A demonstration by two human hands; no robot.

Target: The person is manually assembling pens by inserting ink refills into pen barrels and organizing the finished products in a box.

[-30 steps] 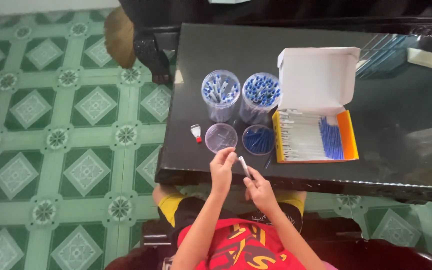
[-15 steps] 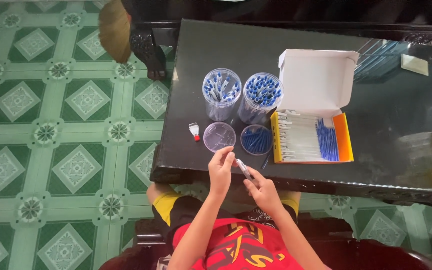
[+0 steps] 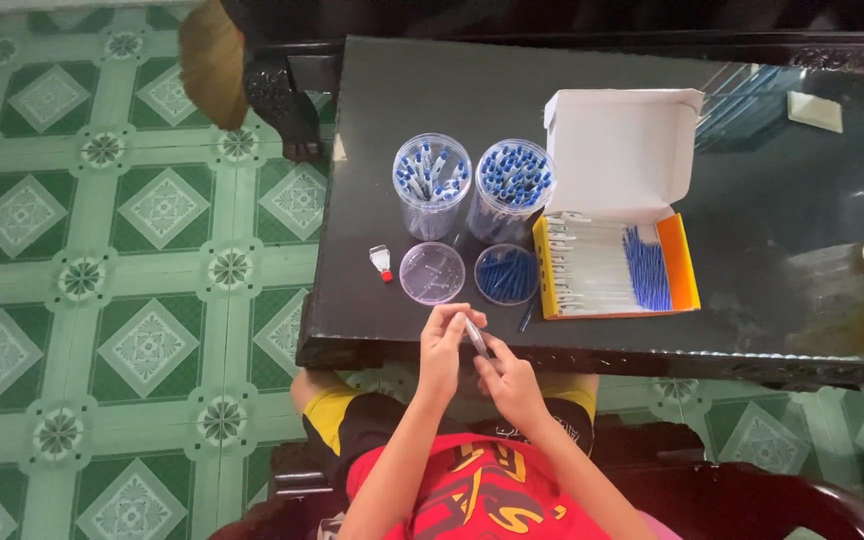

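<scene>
Looking down from the head camera, the frame shows a dark glossy table (image 3: 652,150) across the upper right, with green patterned floor tiles (image 3: 102,300) filling the left side.

Right of centre lies an open cardboard box (image 3: 620,215): its white lid stands back toward the top of the frame, its tray is edged in yellow and orange, and it holds a row of pale pen barrels (image 3: 587,265) with a bunch of blue pieces (image 3: 647,265) at their right. Left of the box stand two clear round jars, the left jar (image 3: 433,185) with blue-and-white parts, the right jar (image 3: 514,190) packed with blue-tipped ones. Just below them lie two round clear lids: the left lid (image 3: 432,272) looks empty, the right lid (image 3: 506,274) carries blue pieces. A small white bottle with a red cap (image 3: 382,263) lies left of the lids. A small pale flat package (image 3: 814,110) sits at the upper right; its markings are too small to tell.

At lower centre, over the table's near edge, the left hand (image 3: 444,345) and the right hand (image 3: 510,378) meet. A slim clear pen barrel (image 3: 476,336) runs slantwise between them, fingers of both hands closed narrowly on it, the left at its upper end, the right at its lower end. It is just below the left lid and clear of the box.
</scene>
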